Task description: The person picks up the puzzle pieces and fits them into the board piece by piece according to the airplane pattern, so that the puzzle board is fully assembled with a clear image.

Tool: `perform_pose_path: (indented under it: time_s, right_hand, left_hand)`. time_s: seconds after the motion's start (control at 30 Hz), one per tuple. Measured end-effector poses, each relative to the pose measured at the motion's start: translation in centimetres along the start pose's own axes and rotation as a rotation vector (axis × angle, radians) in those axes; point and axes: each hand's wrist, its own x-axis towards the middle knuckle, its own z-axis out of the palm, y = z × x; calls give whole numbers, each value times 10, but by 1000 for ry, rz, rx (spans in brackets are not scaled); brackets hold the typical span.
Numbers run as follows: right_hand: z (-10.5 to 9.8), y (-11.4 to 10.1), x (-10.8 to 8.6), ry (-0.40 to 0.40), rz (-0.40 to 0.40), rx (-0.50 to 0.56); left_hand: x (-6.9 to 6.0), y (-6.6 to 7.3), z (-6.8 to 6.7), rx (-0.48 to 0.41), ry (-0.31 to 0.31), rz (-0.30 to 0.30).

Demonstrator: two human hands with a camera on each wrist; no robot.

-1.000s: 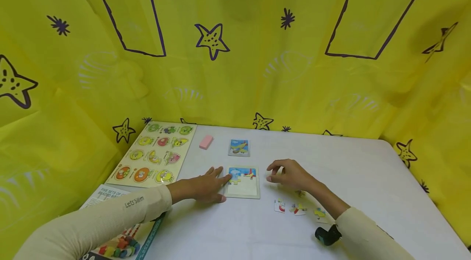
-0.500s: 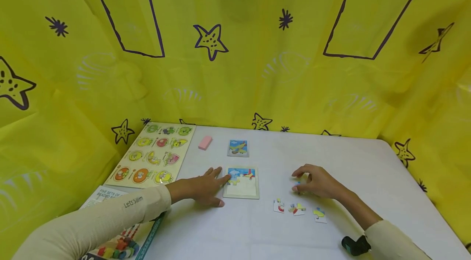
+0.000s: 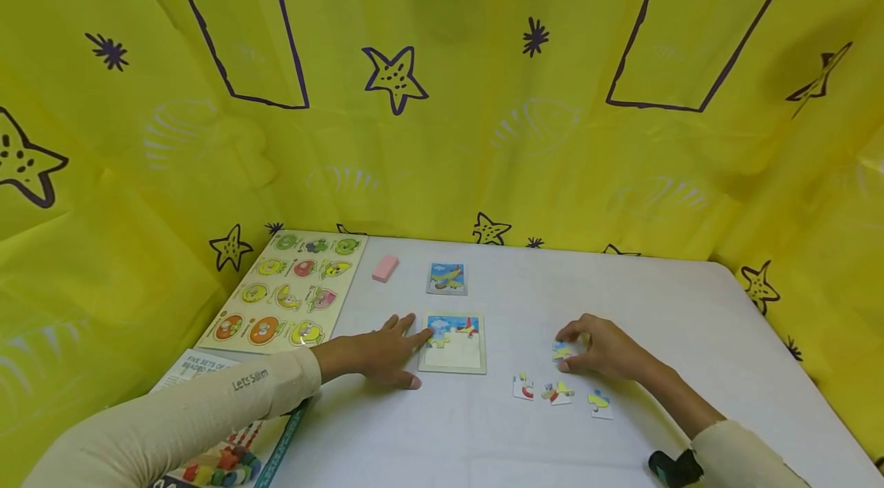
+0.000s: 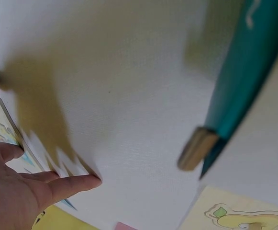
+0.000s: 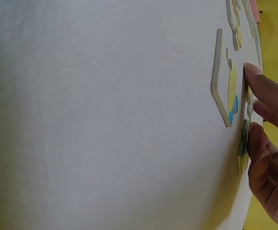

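A square puzzle tray [image 3: 452, 361] lies mid-table, its upper part filled with blue-sky and airplane pieces and its lower part bare. My left hand [image 3: 387, 352] rests beside it with fingers spread, the index fingertip at the tray's left edge; the left wrist view also shows this hand [image 4: 19, 191]. To the right, my right hand [image 3: 608, 348] pinches a blue-and-yellow puzzle piece [image 3: 562, 351] between thumb and fingers, low over the table. Nearer to me lie three loose pieces: a red-and-white piece [image 3: 523, 387], a multicoloured piece [image 3: 558, 393] and a yellow piece [image 3: 598, 403].
Behind the tray lies a small airplane picture card [image 3: 447, 278], with a pink block [image 3: 385, 268] to its left. A fruit puzzle board [image 3: 283, 292] and a bead-set box [image 3: 276, 446] take up the left. A dark object [image 3: 673, 467] sits by the right sleeve.
My right hand has moved right, away from the tray, and lowered onto the blue-and-yellow puzzle piece, its fingers closing on it. My left hand stays at the tray.
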Motion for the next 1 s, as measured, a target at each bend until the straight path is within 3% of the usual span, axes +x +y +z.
perform_pose_path:
  time_s: [0.3,0.57,0.77,1.0]
  right_hand:
    - [1,-3,0,-16,52,-31]
    - [1,0,3,-47,-11,17]
    - [1,0,5,-69,-50,92]
    - [3,1,5,-132,-96,291]
  left_hand:
    - [1,0,1,-2,-1,-4]
    - [2,0,0,-5,-2,-5]
    - [2,0,0,-15,-5,-7]
    - [2,-1,1,-21,-3,-6]
